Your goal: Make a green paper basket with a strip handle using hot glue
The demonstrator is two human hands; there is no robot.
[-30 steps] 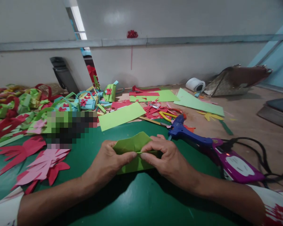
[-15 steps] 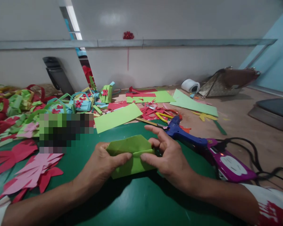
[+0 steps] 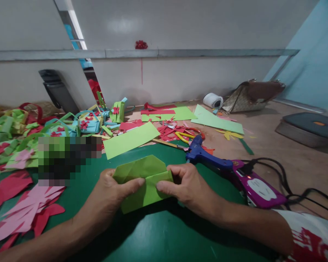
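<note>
Between left hand (image 3: 113,187) and right hand (image 3: 187,185) | folded green paper (image 3: 148,194) | each hand clamped on one end

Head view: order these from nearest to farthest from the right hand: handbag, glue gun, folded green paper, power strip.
1. Folded green paper: in its grip
2. Glue gun: just beyond, right
3. Power strip: farther right
4. Handbag: back right

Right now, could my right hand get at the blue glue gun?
Probably yes: the blue glue gun lies just beyond the right hand, nothing visible between, though it would first have to release the folded green paper.
</note>
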